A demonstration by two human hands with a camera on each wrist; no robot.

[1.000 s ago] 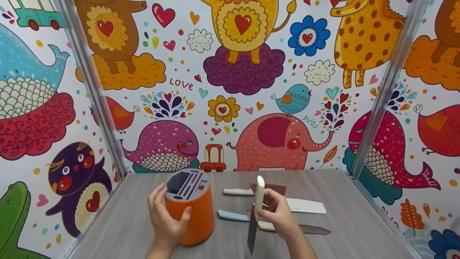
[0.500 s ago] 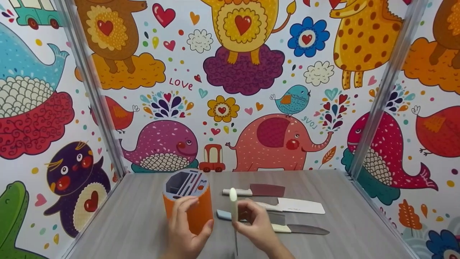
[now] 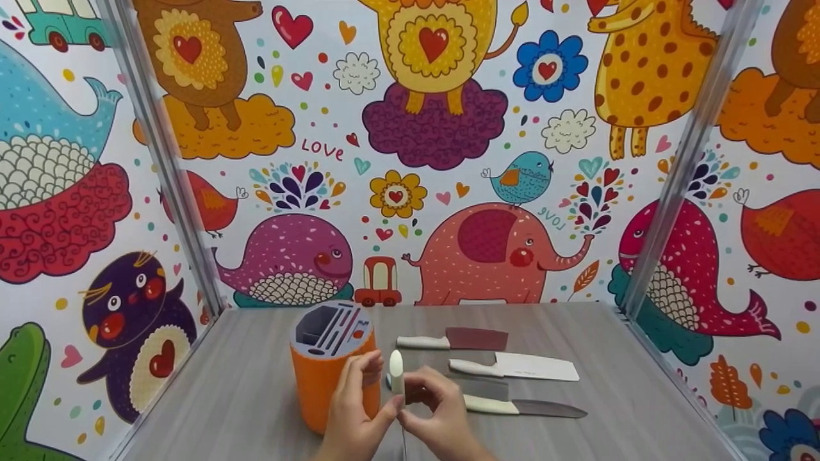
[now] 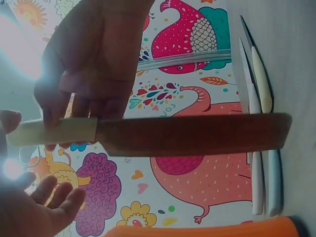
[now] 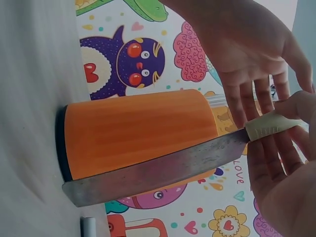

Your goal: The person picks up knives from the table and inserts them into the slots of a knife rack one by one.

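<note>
My right hand [image 3: 435, 410] pinches the cream handle of a kitchen knife [image 4: 197, 134] with thumb and fingers. The knife is upright, its handle on top and its long, square-ended blade pointing down. My left hand [image 3: 359, 416] is close on the handle's other side, its thumb right at the handle and its fingers loosely spread. Just left of both hands stands an orange round knife block [image 3: 311, 384] with a grey slotted top. In the right wrist view the blade crosses in front of the block [image 5: 138, 133].
Right of the hands lie a cleaver with a reddish blade [image 3: 477, 338], a white cleaver [image 3: 538, 366], a grey-bladed knife [image 3: 487, 388] partly hidden by the right hand, and a pointed knife [image 3: 551, 408]. Cartoon-printed walls enclose the grey table [image 3: 243, 384].
The right hand has carried the upright knife left. The left hand has moved right, from beside the knife block to the knife's handle.
</note>
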